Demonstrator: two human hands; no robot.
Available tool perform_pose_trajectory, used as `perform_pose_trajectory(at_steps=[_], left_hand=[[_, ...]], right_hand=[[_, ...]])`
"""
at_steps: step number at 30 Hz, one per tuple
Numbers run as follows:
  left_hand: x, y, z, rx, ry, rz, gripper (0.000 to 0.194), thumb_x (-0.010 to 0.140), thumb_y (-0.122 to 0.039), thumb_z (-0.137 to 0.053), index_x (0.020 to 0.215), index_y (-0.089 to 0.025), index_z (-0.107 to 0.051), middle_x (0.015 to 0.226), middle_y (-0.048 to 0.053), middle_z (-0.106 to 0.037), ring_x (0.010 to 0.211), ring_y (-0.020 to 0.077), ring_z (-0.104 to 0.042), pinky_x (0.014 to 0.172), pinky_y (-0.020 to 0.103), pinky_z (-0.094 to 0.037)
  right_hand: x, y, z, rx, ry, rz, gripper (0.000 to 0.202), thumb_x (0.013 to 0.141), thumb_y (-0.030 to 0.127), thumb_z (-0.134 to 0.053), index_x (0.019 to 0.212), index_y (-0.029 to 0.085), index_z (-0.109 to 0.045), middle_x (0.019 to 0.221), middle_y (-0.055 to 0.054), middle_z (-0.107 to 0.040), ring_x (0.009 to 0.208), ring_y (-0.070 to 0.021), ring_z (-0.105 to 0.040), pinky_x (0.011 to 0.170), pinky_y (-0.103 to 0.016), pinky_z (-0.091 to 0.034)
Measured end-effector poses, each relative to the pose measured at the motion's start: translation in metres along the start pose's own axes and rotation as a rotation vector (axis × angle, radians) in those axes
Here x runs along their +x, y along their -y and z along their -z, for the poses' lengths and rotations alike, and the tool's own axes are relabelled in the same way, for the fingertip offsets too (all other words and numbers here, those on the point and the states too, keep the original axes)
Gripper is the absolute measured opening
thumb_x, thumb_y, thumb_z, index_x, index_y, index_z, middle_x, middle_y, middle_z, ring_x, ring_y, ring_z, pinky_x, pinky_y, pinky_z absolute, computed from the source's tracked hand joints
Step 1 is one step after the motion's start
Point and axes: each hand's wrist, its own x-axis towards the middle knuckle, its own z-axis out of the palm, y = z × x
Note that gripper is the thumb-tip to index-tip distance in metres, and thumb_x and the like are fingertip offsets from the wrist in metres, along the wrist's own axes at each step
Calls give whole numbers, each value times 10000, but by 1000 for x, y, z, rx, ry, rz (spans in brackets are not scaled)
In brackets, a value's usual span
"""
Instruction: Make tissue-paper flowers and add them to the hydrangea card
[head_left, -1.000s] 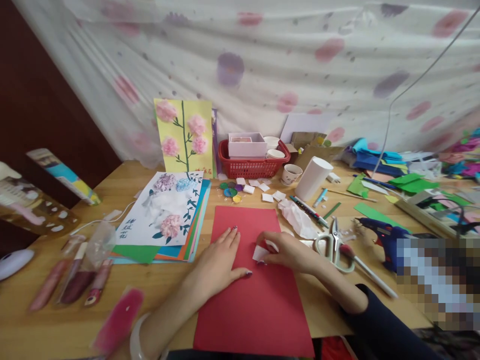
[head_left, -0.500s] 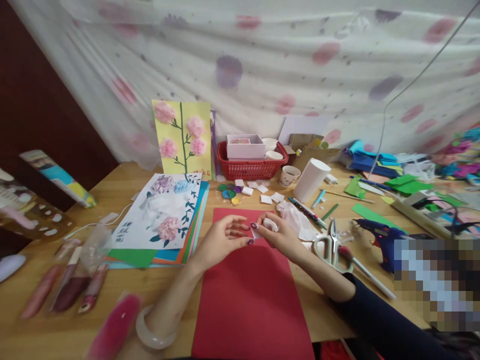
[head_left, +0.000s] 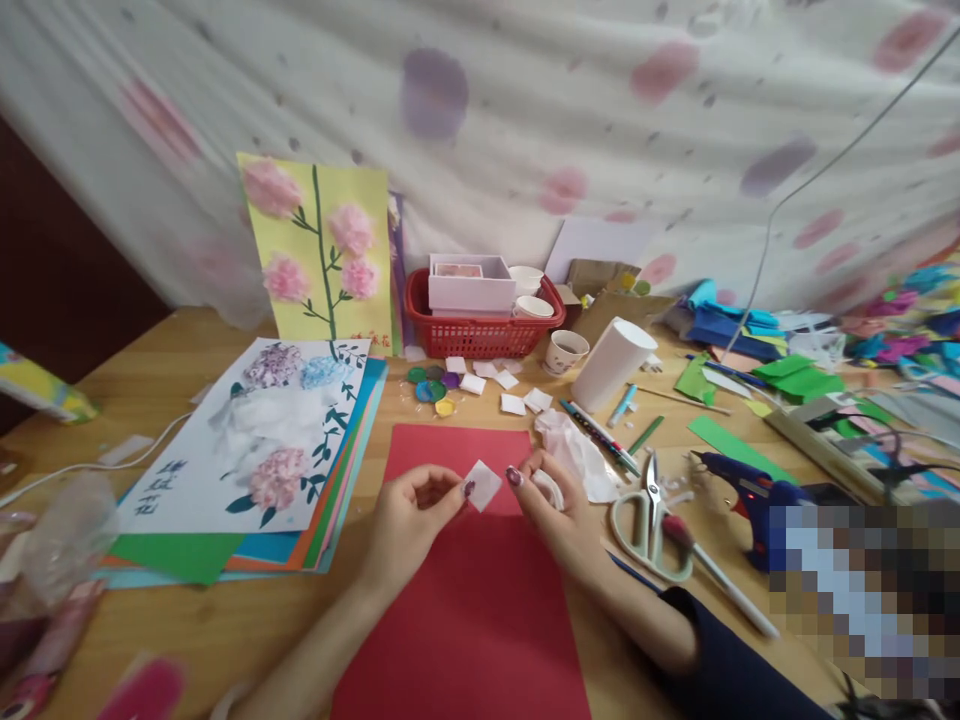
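Between thumb and fingers, my left hand (head_left: 412, 512) pinches a small white paper square (head_left: 484, 486), held up by one corner above a sheet of red paper (head_left: 469, 620). My right hand (head_left: 564, 515) is a short way to the right, its fingers curled around folded white paper (head_left: 550, 489); its thumb and forefinger tips are apart from the square. Beyond the red sheet lie several small white folded squares (head_left: 513, 404) and little pots of coloured paint (head_left: 430, 390). Crumpled white tissue (head_left: 577, 450) rests just past my right hand.
On the left, a flower picture (head_left: 277, 430) tops a stack of coloured paper. A yellow flower picture (head_left: 330, 250) stands behind it. At the back is a red basket (head_left: 480, 338). Scissors (head_left: 651, 520), a paper cup (head_left: 566, 352), a white roll (head_left: 613, 365) and a blue glue gun (head_left: 757, 495) are right.
My hands have drawn apart; the small white square now shows clearly in my left hand, while my right keeps the folded paper. The camera view has shifted.
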Motion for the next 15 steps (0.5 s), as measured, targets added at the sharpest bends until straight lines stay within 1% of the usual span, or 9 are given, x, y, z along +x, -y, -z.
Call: perform_pose_trajectory(at_steps=[2,4,6,9,12,15], left_hand=[[-3,-3,1,54,12,-51,139,748,-298,-683,732,-167,-641,710,7,-673,680,134,-628,658,225,-496],[-6,-7,2,93,76,-119,121,766,-272,-671,712,-174,-625,737,3,-654,716,133,-616,684,224,-486],[-10,-10,2,137,148,-183,124,777,-234,-671,688,-178,-604,788,7,-643,768,136,-612,721,227,-479],[-12,-11,0,268,226,-247,128,773,-163,-683,682,-176,-594,833,7,-625,815,137,-602,758,233,-457],[-11,-8,-2,377,258,-285,161,762,-124,-700,681,-175,-570,824,-4,-604,810,134,-592,767,241,-440],[-9,-7,-5,413,247,-280,202,759,-142,-725,684,-181,-542,786,-16,-599,785,139,-591,751,250,-444]], right_hand=[[-3,1,1,-34,79,10,374,885,515,-566,714,193,-480,549,76,-332,499,-82,-263,467,-225,-205],[-5,2,1,-65,169,18,370,912,506,-528,738,179,-536,572,60,-379,522,-88,-300,490,-227,-241],[-5,3,0,-76,242,16,359,921,498,-515,781,173,-572,623,40,-449,571,-99,-367,535,-225,-294],[-5,4,0,-60,330,-50,356,896,504,-557,768,171,-566,656,32,-490,615,-106,-413,571,-222,-325],[-4,2,1,-66,367,-99,354,894,482,-574,733,167,-553,630,41,-468,591,-95,-390,548,-217,-301],[-3,-5,1,-62,357,-73,349,900,471,-572,724,170,-547,612,49,-445,565,-86,-368,523,-215,-278]])
